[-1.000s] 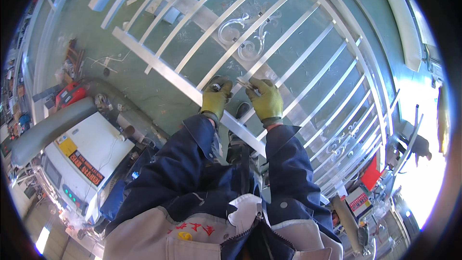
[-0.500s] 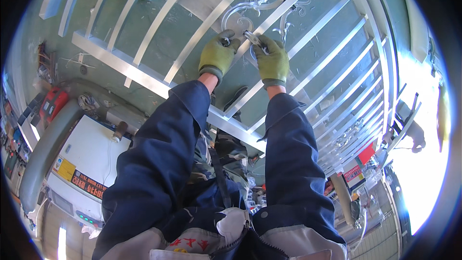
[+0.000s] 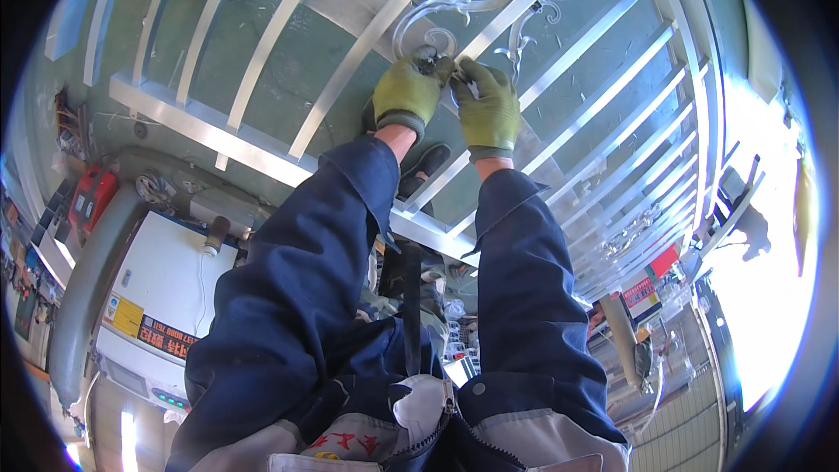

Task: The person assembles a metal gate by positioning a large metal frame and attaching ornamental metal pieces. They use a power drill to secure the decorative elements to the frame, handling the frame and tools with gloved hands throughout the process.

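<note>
Green-gloved left hand (image 3: 409, 89), right hand (image 3: 488, 112) curled near scroll (image 3: 461, 7) | your step: close fingerwork — can't tell what's held | next: steadiness

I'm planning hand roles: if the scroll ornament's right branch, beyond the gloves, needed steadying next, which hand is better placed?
Probably the right hand: it appears just below the right branch, while the left hand sits farther left. What either holds is unclear.
</note>
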Available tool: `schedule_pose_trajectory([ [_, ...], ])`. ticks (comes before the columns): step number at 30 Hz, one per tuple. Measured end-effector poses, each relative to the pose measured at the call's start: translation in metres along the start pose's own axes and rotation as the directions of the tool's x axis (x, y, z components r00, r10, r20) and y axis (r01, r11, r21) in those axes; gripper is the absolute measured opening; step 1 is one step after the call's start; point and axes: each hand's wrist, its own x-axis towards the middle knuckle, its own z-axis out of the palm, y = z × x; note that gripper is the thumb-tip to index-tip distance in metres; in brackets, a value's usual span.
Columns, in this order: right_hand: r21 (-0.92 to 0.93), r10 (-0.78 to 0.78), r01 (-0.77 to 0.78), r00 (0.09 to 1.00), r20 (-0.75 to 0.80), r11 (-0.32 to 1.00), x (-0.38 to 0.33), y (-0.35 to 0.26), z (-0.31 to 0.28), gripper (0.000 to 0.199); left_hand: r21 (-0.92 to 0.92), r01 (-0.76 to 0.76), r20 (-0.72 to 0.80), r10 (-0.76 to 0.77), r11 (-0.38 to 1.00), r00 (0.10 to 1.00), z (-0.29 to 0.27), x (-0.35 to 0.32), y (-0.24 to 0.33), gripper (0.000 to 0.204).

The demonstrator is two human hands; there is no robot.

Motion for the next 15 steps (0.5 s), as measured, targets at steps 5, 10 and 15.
schedule_pose_trajectory([
  [5,-0.023,-0.024,0.025,0.999,0.031,0.999,-0.001,-0.007,-0.005,0.032,0.158,0.081,0.014,-0.084,0.984,0.996,0.002,0.008,0.004,0.038],
  [10,0.051,0.171,-0.170,0.985,-0.034,0.984,-0.015,-0.004,-0.008,0.035,0.131,0.041,-0.027,-0.038,0.991,0.999,0.008,0.008,-0.003,0.036],
  [15,0.341,0.399,-0.397,0.914,0.069,0.852,-0.018,-0.003,-0.005,0.032,0.162,0.046,-0.042,-0.039,0.986,0.998,0.005,0.009,-0.003,0.031],
])
